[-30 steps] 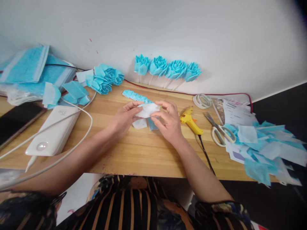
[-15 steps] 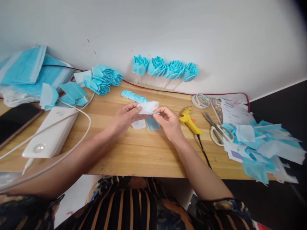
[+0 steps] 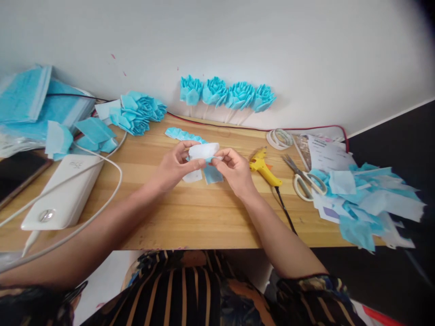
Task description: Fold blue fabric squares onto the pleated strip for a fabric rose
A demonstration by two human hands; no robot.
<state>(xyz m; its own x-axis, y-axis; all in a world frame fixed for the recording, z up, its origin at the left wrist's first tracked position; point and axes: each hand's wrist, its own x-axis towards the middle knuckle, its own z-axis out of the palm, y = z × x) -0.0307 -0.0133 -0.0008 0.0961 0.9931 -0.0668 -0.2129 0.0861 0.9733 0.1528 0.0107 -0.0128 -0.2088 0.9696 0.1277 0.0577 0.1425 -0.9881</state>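
Observation:
A small piece of blue-and-white mask fabric (image 3: 204, 150) is held up between both hands, its white face toward me and a blue strip folded along the lower edge. My left hand (image 3: 175, 165) pinches its left side between thumb and fingers. At the lower right corner, my right hand (image 3: 234, 170) pinches the same piece with thumb and forefinger. On the table beneath lie a white fabric piece (image 3: 193, 176) and a blue fabric piece (image 3: 214, 174), partly hidden by the hands. A row of folded blue petals (image 3: 181, 134) lies just behind.
Several blue fabric roses (image 3: 228, 94) on white sticks lean on the wall; more roses (image 3: 137, 113) lie at left. To the right are a yellow glue gun (image 3: 265, 167), scissors (image 3: 302, 176), tape rolls (image 3: 279, 138) and fabric scraps (image 3: 370, 194). A power bank (image 3: 64, 192) with cable stands left.
The fabric's lower edge is now folded up, showing a blue strip in front. My left thumb has shifted down and right along the edge. The whole view has shifted slightly.

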